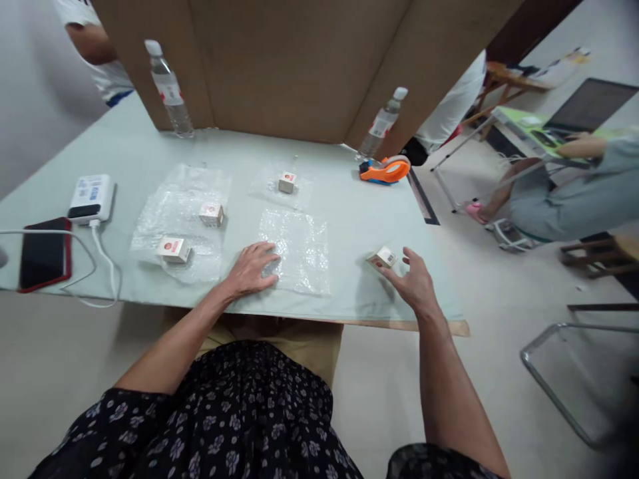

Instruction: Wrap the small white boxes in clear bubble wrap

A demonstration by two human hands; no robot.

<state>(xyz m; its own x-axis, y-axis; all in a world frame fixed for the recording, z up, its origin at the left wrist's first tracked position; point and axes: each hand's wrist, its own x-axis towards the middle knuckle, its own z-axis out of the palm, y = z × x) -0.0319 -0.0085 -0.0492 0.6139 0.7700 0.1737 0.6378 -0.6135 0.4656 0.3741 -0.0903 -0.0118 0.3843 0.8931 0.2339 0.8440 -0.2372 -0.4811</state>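
Observation:
My left hand lies flat, fingers spread, on the near left edge of a bubble wrap sheet on the pale green table. My right hand is pinched on a small white box near the table's right front. Two more small boxes sit on a larger bubble wrap sheet to the left. Another small box rests on a third sheet farther back.
An orange tape dispenser lies at the back right. Two water bottles stand before a cardboard screen. A power bank, a cable and a phone lie at the left. A seated person is at the right.

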